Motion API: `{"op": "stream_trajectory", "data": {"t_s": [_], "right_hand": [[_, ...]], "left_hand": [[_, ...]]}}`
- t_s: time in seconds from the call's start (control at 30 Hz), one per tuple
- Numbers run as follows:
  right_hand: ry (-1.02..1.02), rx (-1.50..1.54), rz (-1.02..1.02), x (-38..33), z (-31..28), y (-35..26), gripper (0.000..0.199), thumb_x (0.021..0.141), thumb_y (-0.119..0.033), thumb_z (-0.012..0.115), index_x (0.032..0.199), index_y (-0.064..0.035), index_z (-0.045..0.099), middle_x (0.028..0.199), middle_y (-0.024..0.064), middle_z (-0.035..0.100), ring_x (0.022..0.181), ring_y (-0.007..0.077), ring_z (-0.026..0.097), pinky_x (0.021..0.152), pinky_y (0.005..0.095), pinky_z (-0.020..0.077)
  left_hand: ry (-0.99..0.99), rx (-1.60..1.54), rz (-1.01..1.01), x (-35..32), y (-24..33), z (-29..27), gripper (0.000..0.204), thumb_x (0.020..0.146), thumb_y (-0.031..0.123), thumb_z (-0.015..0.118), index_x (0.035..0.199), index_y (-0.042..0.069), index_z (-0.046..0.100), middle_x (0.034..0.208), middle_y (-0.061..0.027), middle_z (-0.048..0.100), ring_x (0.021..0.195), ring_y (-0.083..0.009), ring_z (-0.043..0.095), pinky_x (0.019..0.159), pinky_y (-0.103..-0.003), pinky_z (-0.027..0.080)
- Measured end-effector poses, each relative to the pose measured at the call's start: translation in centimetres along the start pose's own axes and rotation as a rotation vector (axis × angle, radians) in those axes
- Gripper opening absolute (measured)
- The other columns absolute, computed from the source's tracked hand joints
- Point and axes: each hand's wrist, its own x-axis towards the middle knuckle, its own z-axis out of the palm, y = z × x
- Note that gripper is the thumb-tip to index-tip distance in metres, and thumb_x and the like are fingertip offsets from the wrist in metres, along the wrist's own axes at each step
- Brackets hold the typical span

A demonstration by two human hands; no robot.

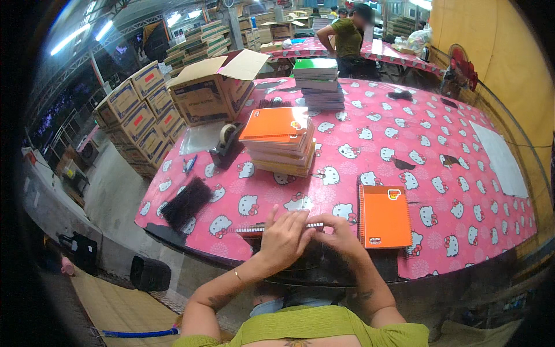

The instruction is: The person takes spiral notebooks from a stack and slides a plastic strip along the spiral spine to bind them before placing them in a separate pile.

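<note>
So the person's sitting at the near edge of the pink cat-print table [462, 191], both hands bunched together over a spiral-bound pad [254, 229] lying flat right at that edge. The left hand [284, 237] is curled over the top of it, fingers pressing down on the wire binding; the right hand [341, 232] is pinched in tight against the left, fingertips on the same strip. Most of the pad is buried under the hands, so I can't make out its cover.

Just right of the hands lies one orange spiral notebook [384, 216]. Further up the table there's a stack of orange notebooks [280, 141], too squashed together to count. Beyond that, a second stack with a green book on top [316, 84]. Left of the orange stack sits a tape dispenser [227, 136], and behind it an open cardboard box [211, 89]. A dark heap of binding coils [186, 202] lies at the table's left edge. One white sheet [500, 156] is over at the far right. Another person [347, 34] stands at the far table, half cut off.
</note>
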Motion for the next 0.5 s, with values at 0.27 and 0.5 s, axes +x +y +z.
{"op": "stream_trajectory", "data": {"t_s": [0.27,0.5], "right_hand": [[-0.218,-0.162,-0.042,2.5,-5.1,-2.5,0.016,0.088,-0.013,0.071,0.097,-0.0004,0.071,0.086,0.0088,0.071,0.084,0.0174,0.068,0.078,0.0314,0.0520],[0.072,-0.434,-0.152,2.3,-1.7,-2.4,0.009,0.084,-0.011,0.068,0.087,-0.0024,0.067,0.081,0.0120,0.067,0.077,0.0267,0.066,0.075,0.0370,0.0513]], "left_hand": [[-0.048,-0.076,0.015,0.8,-1.0,-0.1,0.014,0.092,0.022,0.067,0.101,0.011,0.068,0.087,-0.0053,0.071,0.083,-0.0213,0.068,0.099,-0.046,0.039],[-0.100,0.110,-0.076,0.5,-0.4,-2.1,0.018,0.087,0.019,0.070,0.102,0.009,0.067,0.086,-0.0082,0.070,0.082,-0.0268,0.068,0.085,-0.043,0.046]]}}
